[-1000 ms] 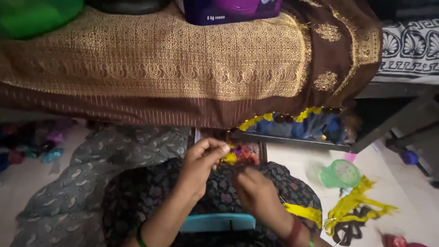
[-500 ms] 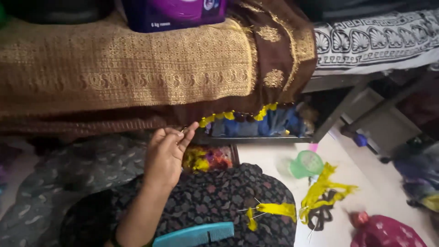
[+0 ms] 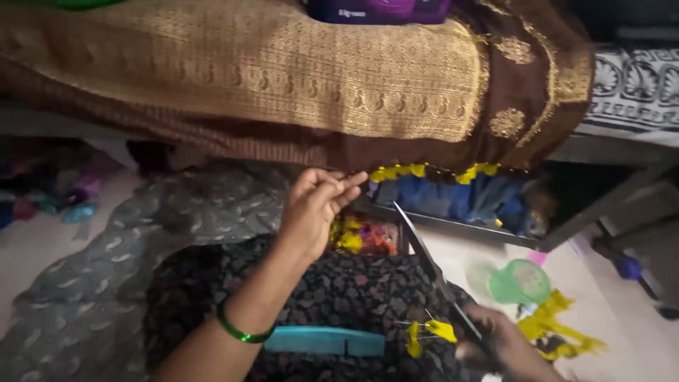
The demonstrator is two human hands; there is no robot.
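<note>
Thread: a thin strand appears to run up to the left hand (image 3: 315, 212), raised over the lap with fingers pinched together near the fabric edge; too fine to confirm, so the pinch may close on thread or on nothing. Half a second ago this hand was alone in view; now the right hand (image 3: 498, 346) is back at the bottom right, blurred, clenched on dark scissors (image 3: 431, 272) whose blades point up toward the left hand. Pulling has given way to cutting position, it seems. A yellow tassel (image 3: 428, 331) lies on the patterned lap beside a teal comb (image 3: 325, 342). A green bangle (image 3: 242, 329) rings the left wrist. Farther off, a green cup (image 3: 520, 281) and yellow scraps (image 3: 555, 325) sit on the floor. Beyond, brown-gold cloth (image 3: 283, 78) drapes over the bed, yellow tassels along its hem.
</note>
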